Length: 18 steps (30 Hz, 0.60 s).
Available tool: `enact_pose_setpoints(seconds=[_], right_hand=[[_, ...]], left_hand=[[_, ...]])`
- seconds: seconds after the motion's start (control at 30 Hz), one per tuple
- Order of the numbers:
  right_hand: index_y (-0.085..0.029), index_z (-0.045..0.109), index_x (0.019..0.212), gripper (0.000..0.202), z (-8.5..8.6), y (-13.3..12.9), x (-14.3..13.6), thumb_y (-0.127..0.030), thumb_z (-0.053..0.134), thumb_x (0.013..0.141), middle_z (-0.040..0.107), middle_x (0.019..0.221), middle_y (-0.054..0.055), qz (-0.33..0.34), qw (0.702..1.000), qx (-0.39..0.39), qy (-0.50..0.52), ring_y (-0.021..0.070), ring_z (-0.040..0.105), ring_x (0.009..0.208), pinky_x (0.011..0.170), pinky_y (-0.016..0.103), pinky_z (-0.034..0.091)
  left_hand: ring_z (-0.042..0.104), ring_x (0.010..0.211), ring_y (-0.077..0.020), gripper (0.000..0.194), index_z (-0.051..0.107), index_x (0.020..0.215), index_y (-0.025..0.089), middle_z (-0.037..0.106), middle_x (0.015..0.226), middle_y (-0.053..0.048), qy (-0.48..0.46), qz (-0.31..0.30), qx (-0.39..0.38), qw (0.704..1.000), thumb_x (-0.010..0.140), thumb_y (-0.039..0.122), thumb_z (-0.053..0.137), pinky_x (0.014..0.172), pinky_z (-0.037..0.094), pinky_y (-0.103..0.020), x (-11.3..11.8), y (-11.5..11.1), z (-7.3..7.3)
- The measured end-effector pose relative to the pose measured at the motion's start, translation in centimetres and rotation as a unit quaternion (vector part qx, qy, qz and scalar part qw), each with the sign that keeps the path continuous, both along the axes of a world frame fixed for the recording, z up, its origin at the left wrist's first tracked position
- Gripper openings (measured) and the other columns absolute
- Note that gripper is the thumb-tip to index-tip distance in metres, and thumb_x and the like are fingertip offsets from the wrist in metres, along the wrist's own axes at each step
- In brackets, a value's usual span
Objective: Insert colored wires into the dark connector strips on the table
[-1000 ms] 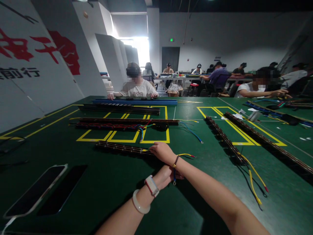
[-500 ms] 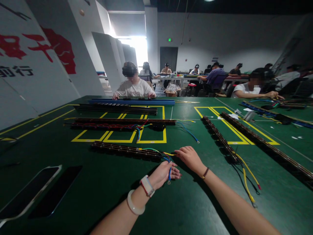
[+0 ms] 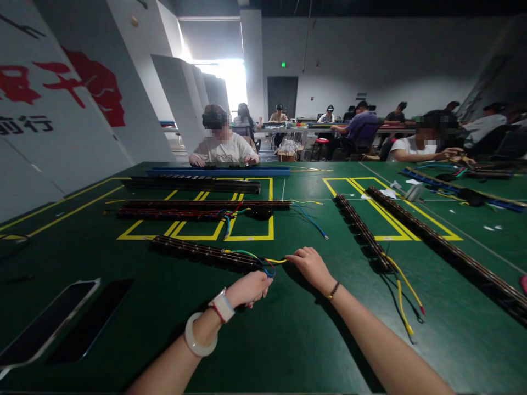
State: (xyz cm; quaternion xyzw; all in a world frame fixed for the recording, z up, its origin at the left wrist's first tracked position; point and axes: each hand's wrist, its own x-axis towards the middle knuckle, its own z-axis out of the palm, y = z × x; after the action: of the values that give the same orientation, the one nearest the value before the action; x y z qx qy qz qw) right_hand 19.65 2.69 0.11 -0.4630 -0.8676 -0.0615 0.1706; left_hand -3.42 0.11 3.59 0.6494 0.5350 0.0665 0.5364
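Note:
A dark, ribbed bar assembly (image 3: 201,251) with metal strips along its top lies on the green table in front of me. Yellow, green, red and blue wires come out of its right end. My right hand (image 3: 310,267) pinches the end of the yellow wire (image 3: 275,261) and holds it out to the right. Close beside that end, my left hand (image 3: 252,288) is closed around the blue wire (image 3: 270,271), whose far end my fingers hide. A watch and a pale bangle are on my left wrist.
Two flat dark devices (image 3: 93,323) lie at the left. Another wired bar assembly (image 3: 362,230) and a longer bar (image 3: 444,249) lie to the right. Farther back are more bars (image 3: 206,204) over yellow table markings (image 3: 247,238). A person (image 3: 222,142) sits across the table.
My left hand has moved left and turned, its fingers curling closed; the blue wire's ring end no longer shows below it. My right hand still holds the yellow wire.

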Motion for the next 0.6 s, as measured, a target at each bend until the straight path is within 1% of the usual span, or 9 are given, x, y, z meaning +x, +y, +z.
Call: enact_pose_setpoints(seconds=[0.1, 0.17, 0.27, 0.33, 0.4, 0.47, 0.53, 0.6], right_hand=[[-0.026, 0.065, 0.111, 0.024, 0.0, 0.0, -0.2, -0.021, 0.05, 0.093, 0.062, 0.087, 0.006, -0.003, 1.0, -0.001, 0.0, 0.0189, 0.052, 0.08, 0.071, 0.032, 0.035], [-0.026, 0.065, 0.11, 0.024, 0.0, 0.1, -0.4, -0.02, 0.05, 0.093, 0.062, 0.086, 0.006, -0.008, 1.0, -0.002, 0.0, 0.0188, 0.052, 0.079, 0.071, 0.031, 0.034], [-0.026, 0.065, 0.11, 0.024, 0.0, 0.2, -0.5, -0.02, 0.05, 0.093, 0.06, 0.084, 0.005, -0.018, 1.0, 0.002, -0.001, 0.0185, 0.051, 0.078, 0.07, 0.031, 0.034], [-0.027, 0.065, 0.109, 0.024, 0.0, 0.3, -0.5, -0.02, 0.051, 0.092, 0.059, 0.082, 0.005, -0.023, 1.0, 0.005, 0.001, 0.0185, 0.051, 0.077, 0.069, 0.031, 0.033], [-0.027, 0.065, 0.11, 0.024, -0.1, 0.3, -0.4, -0.019, 0.051, 0.092, 0.059, 0.082, 0.005, -0.026, 1.0, 0.005, 0.008, 0.0184, 0.051, 0.077, 0.069, 0.031, 0.034], [-0.026, 0.065, 0.11, 0.024, -0.1, 0.4, -0.3, -0.018, 0.051, 0.092, 0.06, 0.083, 0.005, -0.029, 0.999, 0.003, 0.017, 0.0181, 0.051, 0.077, 0.069, 0.031, 0.034], [-0.026, 0.066, 0.109, 0.023, -0.2, 0.4, -0.2, -0.02, 0.051, 0.092, 0.06, 0.083, 0.005, -0.033, 0.999, 0.002, 0.029, 0.0178, 0.051, 0.077, 0.068, 0.031, 0.034], [-0.027, 0.067, 0.107, 0.023, -0.2, 0.4, -0.2, -0.022, 0.049, 0.094, 0.061, 0.082, 0.005, -0.035, 0.998, -0.001, 0.047, 0.0175, 0.052, 0.076, 0.068, 0.03, 0.034]], left_hand=[[0.033, 0.03, -0.0095, 0.044, 0.048, 0.047, 0.02, 0.041, 0.036, 0.002, 0.021, -0.07, 0.06, 0.996, 0.082, 0.048, 0.05, 0.038, 0.032, -0.024, -0.4, 0.5, 0.3], [0.038, 0.034, -0.0117, 0.043, 0.045, 0.041, 0.022, 0.038, 0.035, 0.002, 0.015, -0.087, 0.114, 0.99, 0.077, 0.042, 0.059, 0.045, 0.038, -0.027, -0.5, 0.8, 0.4], [0.046, 0.042, -0.0165, 0.044, 0.039, 0.038, 0.024, 0.03, 0.035, 0.004, 0.017, -0.059, 0.163, 0.985, 0.069, 0.033, 0.068, 0.06, 0.044, -0.031, -0.3, 1.2, 0.6], [0.047, 0.043, -0.0172, 0.044, 0.038, 0.037, 0.024, 0.029, 0.035, 0.004, 0.025, -0.048, 0.178, 0.983, 0.068, 0.033, 0.068, 0.063, 0.045, -0.033, -0.2, 1.2, 0.8], [0.045, 0.037, -0.0148, 0.042, 0.043, 0.04, 0.022, 0.035, 0.034, 0.003, 0.037, -0.047, 0.163, 0.985, 0.073, 0.039, 0.062, 0.056, 0.045, -0.031, -0.2, 1.2, 1.0], [0.043, 0.032, -0.0126, 0.04, 0.05, 0.05, 0.02, 0.043, 0.037, 0.003, 0.047, -0.029, 0.124, 0.991, 0.08, 0.046, 0.052, 0.046, 0.041, -0.027, -0.4, 1.0, 1.0], [0.047, 0.033, -0.0123, 0.04, 0.053, 0.063, 0.019, 0.05, 0.043, 0.002, 0.036, 0.015, 0.093, 0.995, 0.084, 0.052, 0.042, 0.04, 0.038, -0.023, -0.9, 0.7, 0.8], [0.051, 0.037, -0.0126, 0.04, 0.051, 0.074, 0.019, 0.053, 0.047, 0.003, -0.006, 0.078, 0.086, 0.993, 0.084, 0.056, 0.039, 0.037, 0.036, -0.021, -1.7, 0.3, 0.5]])
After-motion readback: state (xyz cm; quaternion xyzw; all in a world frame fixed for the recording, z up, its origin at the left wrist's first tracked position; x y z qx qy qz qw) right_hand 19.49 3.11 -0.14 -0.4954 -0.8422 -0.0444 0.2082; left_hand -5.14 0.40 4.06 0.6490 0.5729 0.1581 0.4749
